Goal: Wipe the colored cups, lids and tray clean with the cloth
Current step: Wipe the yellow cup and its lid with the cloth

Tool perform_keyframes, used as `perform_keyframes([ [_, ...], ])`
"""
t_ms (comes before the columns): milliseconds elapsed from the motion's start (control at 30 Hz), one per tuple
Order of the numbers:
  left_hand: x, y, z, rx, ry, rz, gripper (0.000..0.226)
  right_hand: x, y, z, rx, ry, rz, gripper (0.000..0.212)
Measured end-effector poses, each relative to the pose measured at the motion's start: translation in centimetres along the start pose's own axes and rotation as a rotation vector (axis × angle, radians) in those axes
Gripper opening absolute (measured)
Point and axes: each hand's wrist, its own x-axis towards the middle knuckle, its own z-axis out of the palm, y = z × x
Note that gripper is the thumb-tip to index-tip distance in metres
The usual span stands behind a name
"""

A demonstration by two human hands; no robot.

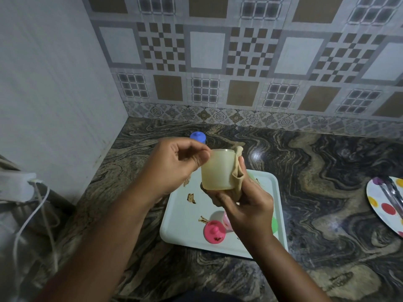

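Your right hand (pixel 246 205) wraps the cloth (pixel 237 173) round the pale cup (pixel 216 171); your left hand (pixel 174 164) pinches its rim. The stained tray (pixel 181 216) lies below.

Marbled counter (pixel 305 171) bears tray (pixel 185 216), spotted plate (pixel 378 200), perhaps a blue lid (pixel 197 136).

Left arm: bare forearm enters from the lower left and angles up toward the centre.
Left hand (pixel 176 164): fingers curled, thumb and forefinger against the upper side of the cup (pixel 216 171); whether they pinch it is unclear.
Right arm: bare forearm rises from the lower right.
Right hand (pixel 246 205): cradles the cup from below, thumb pressing the cloth (pixel 237 177) to its side.
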Motion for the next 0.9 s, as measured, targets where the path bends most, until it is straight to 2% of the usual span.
perform_keyframes([
  [100,0.2,0.5,-0.2,0.113,0.0,0.038,0.004,-0.1,-0.4,0.2,-0.173,0.011,-0.12,0.065],
  [233,-0.1,1.3,-0.1,0.31,0.011,0.11,0.012,-0.1,-0.5,0.5,-0.291,0.058,-0.337,0.063],
  [300,-0.5,1.4,0.3,0.311,0.038,0.131,0.01,-0.3,-0.5,0.5,-0.278,0.056,-0.311,0.068],
  [433,-0.6,1.0,0.1,0.116,0.048,0.075,0.005,-0.2,-1.0,0.0,-0.114,0.046,-0.027,0.092],
  [500,-0.6,1.0,-0.2,0.045,0.037,0.051,0.008,0.0,-1.3,-0.2,-0.019,0.016,0.022,0.093],
  [600,-0.7,0.9,-0.4,0.05,0.02,0.061,0.013,0.2,-1.5,-0.2,0.071,-0.021,0.015,0.09],
  [667,-0.6,0.9,-0.5,0.101,0.031,0.059,0.004,0.0,-1.4,0.1,-0.03,-0.033,-0.06,0.086],
  [800,-0.3,1.5,-0.3,0.301,0.041,0.076,0.011,-0.3,-1.0,0.8,-0.244,-0.008,-0.227,0.071],
  [900,-0.6,2.0,0.5,0.362,0.061,0.113,0.007,-0.5,-0.9,1.2,-0.245,-0.015,-0.204,0.068],
])
